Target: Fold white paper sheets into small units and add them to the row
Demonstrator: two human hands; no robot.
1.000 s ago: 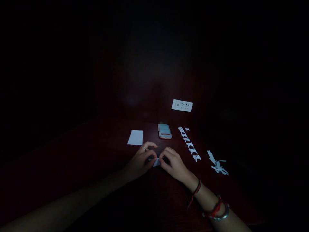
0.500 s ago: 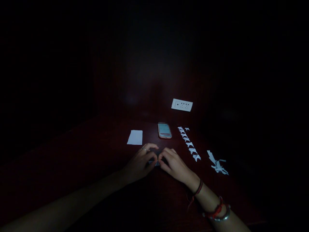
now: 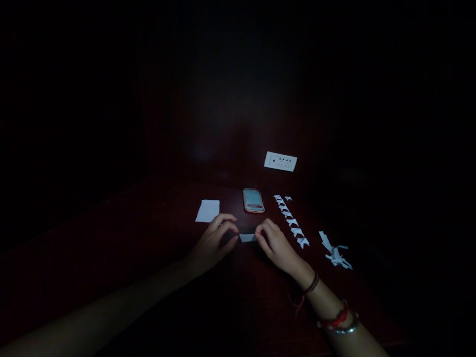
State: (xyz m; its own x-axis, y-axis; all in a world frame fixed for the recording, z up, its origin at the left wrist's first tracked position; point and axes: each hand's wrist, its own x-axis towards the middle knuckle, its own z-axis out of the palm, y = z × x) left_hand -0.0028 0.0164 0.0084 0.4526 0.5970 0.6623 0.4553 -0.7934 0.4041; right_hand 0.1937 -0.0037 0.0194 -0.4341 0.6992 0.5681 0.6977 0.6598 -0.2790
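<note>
A small folded strip of white paper [image 3: 247, 238] shows between my two hands, just above or on the dark red table. My right hand [image 3: 275, 245] pinches the strip's right end between thumb and fingers; cords and a metal bangle circle that wrist. By the strip's left end is my left hand [image 3: 213, 243], its thumb and fingers apart, a ring on one finger. A small gap seems to separate its fingertips from the paper. Behind that hand lies a flat white sheet of paper [image 3: 208, 210].
A phone [image 3: 253, 201] with a lit screen lies beyond my hands. To the right runs a row of small folded paper pieces [image 3: 292, 221], then a pile of paper scraps [image 3: 336, 255]. A white socket panel [image 3: 280, 161] is on the back wall. The surroundings are very dark.
My hands have moved apart and slightly away from me, uncovering the paper strip between them. The left fingers have parted from their pinch; the right hand keeps its pinch.
</note>
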